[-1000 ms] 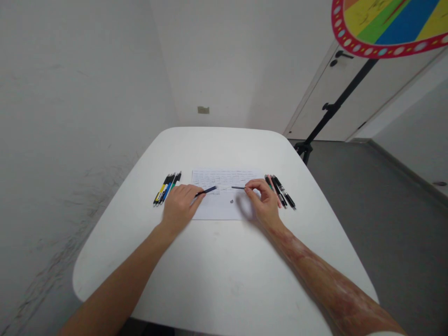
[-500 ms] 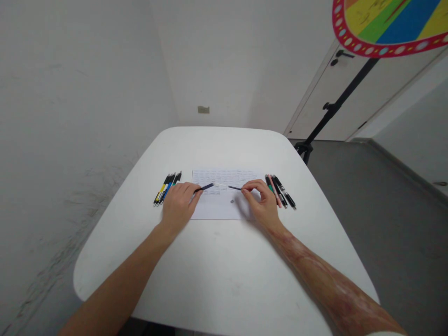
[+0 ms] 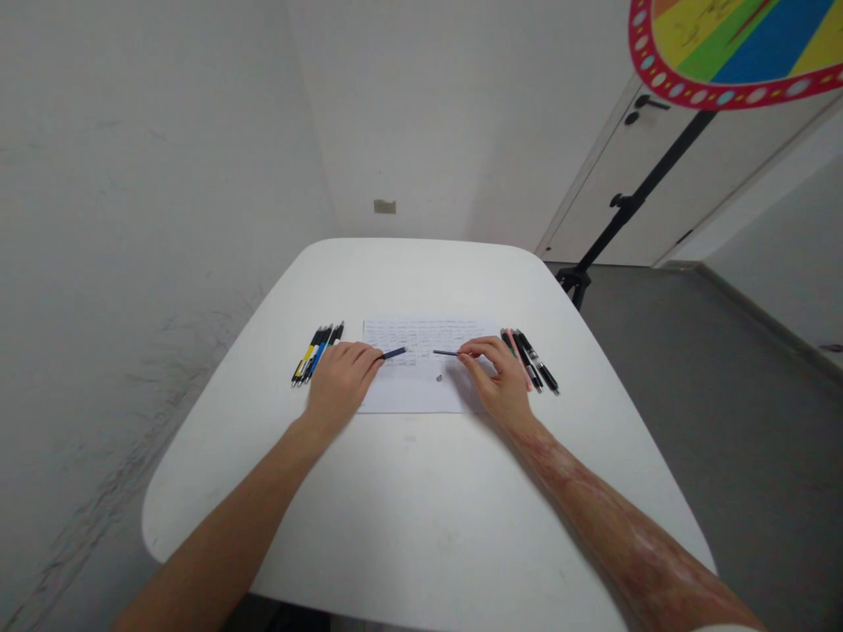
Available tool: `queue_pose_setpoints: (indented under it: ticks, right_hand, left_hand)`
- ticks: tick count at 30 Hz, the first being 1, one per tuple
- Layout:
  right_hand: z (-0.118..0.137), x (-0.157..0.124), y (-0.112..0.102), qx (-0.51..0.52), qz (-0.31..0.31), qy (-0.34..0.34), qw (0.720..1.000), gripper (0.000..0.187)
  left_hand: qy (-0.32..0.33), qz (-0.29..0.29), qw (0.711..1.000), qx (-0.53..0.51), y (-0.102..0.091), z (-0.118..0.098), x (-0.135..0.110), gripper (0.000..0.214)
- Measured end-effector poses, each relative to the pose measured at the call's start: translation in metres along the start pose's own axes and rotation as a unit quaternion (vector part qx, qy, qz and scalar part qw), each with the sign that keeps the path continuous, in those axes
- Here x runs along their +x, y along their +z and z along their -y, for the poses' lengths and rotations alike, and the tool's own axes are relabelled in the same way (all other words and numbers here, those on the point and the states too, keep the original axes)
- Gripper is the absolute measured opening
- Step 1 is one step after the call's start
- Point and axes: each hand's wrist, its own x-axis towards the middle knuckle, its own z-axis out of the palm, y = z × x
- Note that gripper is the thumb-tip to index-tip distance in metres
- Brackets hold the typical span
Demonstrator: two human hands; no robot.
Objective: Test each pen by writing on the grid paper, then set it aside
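My left hand (image 3: 342, 379) is closed on a dark pen barrel (image 3: 394, 353), pinched between thumb and fingers, with its far end pointing right. My right hand (image 3: 493, 376) pinches a thin dark rod that looks like a pen refill (image 3: 446, 353), its free end pointing left. The two pieces face each other over the sheet of paper (image 3: 395, 395) with a gap between them. Rows of handwriting cover the upper part of the sheet. On it, near my right hand, lies a small dark piece (image 3: 439, 378) too small to name.
Several pens (image 3: 305, 355) lie side by side left of the paper, partly behind my left hand. More pens (image 3: 536, 362) lie at the right, beside my right hand. The white table (image 3: 408, 491) stands near the walls. A colourful wheel on a black stand (image 3: 625, 211) is beyond it, right.
A pale thin line seen between the two pieces half a second ago no longer shows clearly. Both hands hold nearly the same place; the whole view has shifted slightly.
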Motion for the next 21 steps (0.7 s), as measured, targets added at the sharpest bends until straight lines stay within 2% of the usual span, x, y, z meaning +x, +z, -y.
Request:
queue_pose_setpoints:
  ticks: [6,10,14,18,21]
  right_hand:
    - [0.001,-0.001,0.001,-0.013,0.02,-0.017,1.0,0.009]
    - [0.007,-0.002,0.002,-0.036,0.098,-0.07,0.992,0.01]
    - [0.013,-0.003,0.003,-0.048,0.16,-0.093,0.982,0.014]
    - [0.016,-0.003,0.002,-0.045,0.168,-0.083,0.981,0.027]
    - [0.02,-0.002,0.001,-0.035,0.152,-0.077,0.985,0.022]
  left_hand:
    - [0.006,0.017,1.0,-0.018,0.002,-0.002,0.0,0.018]
    - [0.042,0.031,0.997,-0.059,0.004,-0.011,0.0,0.018]
    - [0.068,0.037,0.994,-0.08,0.007,-0.017,-0.001,0.019]
    - [0.063,0.039,0.994,-0.084,0.008,-0.016,-0.001,0.02]
    - [0.053,0.037,0.994,-0.085,0.008,-0.014,-0.001,0.02]
